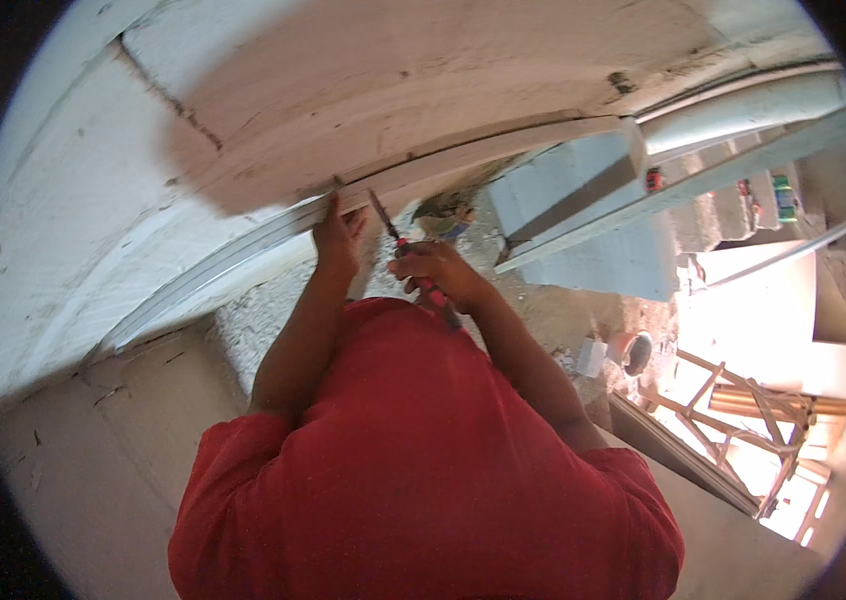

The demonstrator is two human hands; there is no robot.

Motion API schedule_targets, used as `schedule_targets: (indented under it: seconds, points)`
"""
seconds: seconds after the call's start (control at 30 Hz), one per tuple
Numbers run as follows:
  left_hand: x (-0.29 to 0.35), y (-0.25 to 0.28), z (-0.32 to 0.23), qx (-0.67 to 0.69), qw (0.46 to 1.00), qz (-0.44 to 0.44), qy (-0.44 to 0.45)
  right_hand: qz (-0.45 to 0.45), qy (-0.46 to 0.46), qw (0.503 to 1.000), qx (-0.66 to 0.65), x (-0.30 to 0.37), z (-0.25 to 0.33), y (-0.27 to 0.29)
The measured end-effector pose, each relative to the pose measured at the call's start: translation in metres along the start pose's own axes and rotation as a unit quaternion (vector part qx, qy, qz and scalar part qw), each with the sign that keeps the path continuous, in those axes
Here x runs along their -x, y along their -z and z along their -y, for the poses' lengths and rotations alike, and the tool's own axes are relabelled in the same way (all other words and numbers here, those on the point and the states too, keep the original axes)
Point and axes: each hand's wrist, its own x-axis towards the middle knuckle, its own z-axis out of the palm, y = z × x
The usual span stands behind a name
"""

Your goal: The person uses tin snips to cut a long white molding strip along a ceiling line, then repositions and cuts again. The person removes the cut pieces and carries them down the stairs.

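My left hand is raised to a long pale strip that runs along the base of the whitish wall surface. Its index finger stretches up against the strip, with a small dark piece at the fingertip. The other fingers stand partly apart, and part of the hand is hidden. My right hand is closed round a slim tool with a red-and-black handle. The tool's narrow dark end points up toward the strip, just right of my left hand. Its exact kind is too small to tell.
A pale blue-grey board and a long plank lie on the right. Beyond are steps, a green bottle, a round bucket-like container and a wooden frame. Rough rubble-strewn ground lies below the strip.
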Motion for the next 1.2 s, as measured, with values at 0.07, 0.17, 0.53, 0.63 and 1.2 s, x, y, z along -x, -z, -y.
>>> schedule_targets:
  seconds: [0.07, 0.17, 0.53, 0.63, 1.2]
  points:
    - [0.003, -0.005, -0.006, 0.147, 0.985, -0.041, 0.083, -0.003, -0.100, 0.992, -0.076, -0.003, -0.004, 0.003]
    - [0.012, -0.013, -0.015, 0.149, 0.985, -0.055, 0.070, 0.004, -0.115, 0.992, -0.043, -0.005, -0.009, 0.007]
    - [0.022, -0.012, -0.020, 0.106, 0.991, -0.062, 0.049, 0.010, -0.089, 0.996, 0.001, -0.009, -0.016, 0.013]
    - [0.023, -0.012, -0.021, 0.098, 0.992, -0.070, 0.046, 0.013, -0.093, 0.996, -0.011, -0.010, -0.016, 0.011]
    - [0.021, -0.019, -0.020, 0.092, 0.990, -0.085, 0.066, -0.003, -0.068, 0.998, -0.018, -0.006, -0.007, 0.016]
